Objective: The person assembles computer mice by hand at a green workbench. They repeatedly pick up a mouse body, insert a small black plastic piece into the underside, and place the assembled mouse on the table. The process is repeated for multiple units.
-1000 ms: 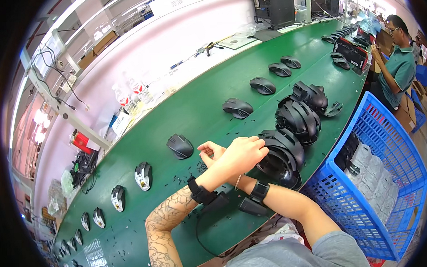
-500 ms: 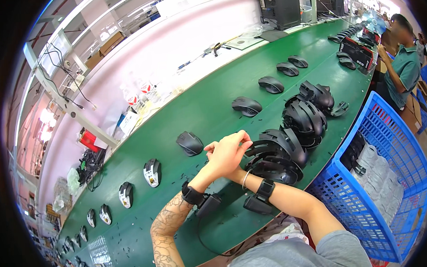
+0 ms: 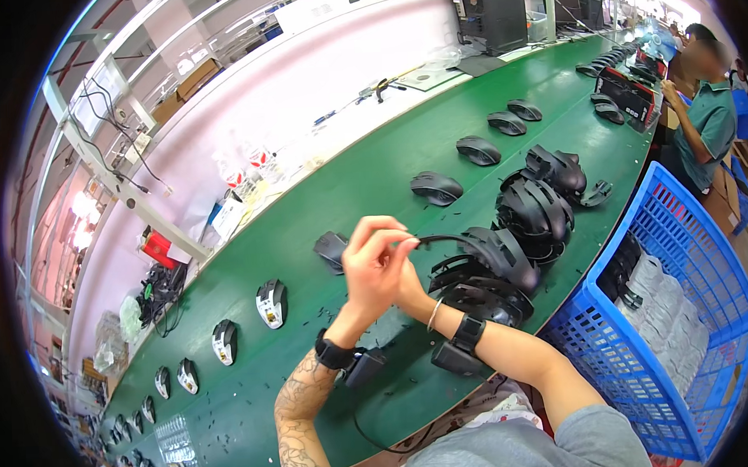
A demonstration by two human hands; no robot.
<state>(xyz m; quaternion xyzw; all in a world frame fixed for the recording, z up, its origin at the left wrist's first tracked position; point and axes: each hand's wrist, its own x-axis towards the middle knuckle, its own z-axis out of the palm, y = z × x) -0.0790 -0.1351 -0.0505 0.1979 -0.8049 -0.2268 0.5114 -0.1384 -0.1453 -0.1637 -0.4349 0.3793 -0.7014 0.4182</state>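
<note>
My left hand [image 3: 372, 265] is raised over the green belt [image 3: 232, 419], its fingers bent and their tips pressed together. Anything between those tips is too small or hidden to make out. My right hand [image 3: 410, 290] sits close behind it, with its fingers mostly covered by the left. A black computer mouse [image 3: 331, 248] lies just beyond the left hand, partly covered by it. Beside the right hand is a pile of curved black mouse shells [image 3: 483, 300]. One thin, curved black strip [image 3: 442, 238] from that pile reaches close to my left fingertips.
Assembled black mice [image 3: 436, 188] stand along the belt toward the far right. Half-open mice with white insides [image 3: 271, 304] line the left side. A blue crate [image 3: 642, 364] with bagged parts stands at my right. A co-worker [image 3: 703, 115] is at the far right.
My left hand has turned upward and moved slightly left, its fingers now curled into a pinch. It now covers part of the nearest black mouse. My right hand stays close behind it.
</note>
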